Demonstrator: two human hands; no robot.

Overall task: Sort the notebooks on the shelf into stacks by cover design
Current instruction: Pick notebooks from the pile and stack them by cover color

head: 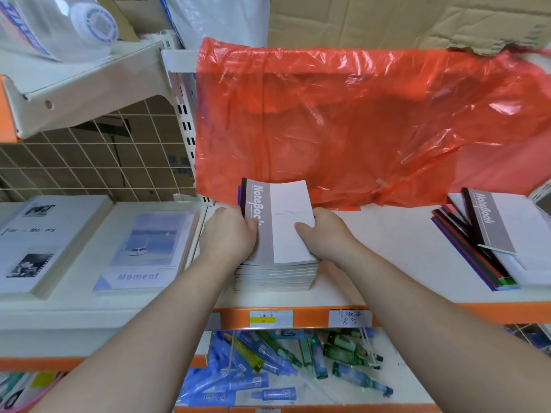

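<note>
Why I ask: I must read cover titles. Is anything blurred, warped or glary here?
Head view: even, soft lighting; gray NoteBook notebook title sharp; wide-angle lens bows the orange shelf edge; mild sheen on the red plastic bag; top-left corner blurred.

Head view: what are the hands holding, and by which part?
The grey-and-white NoteBook-titled notebook atop the middle stack: left hand pinches its grey left edge, right hand its white right edge.
</note>
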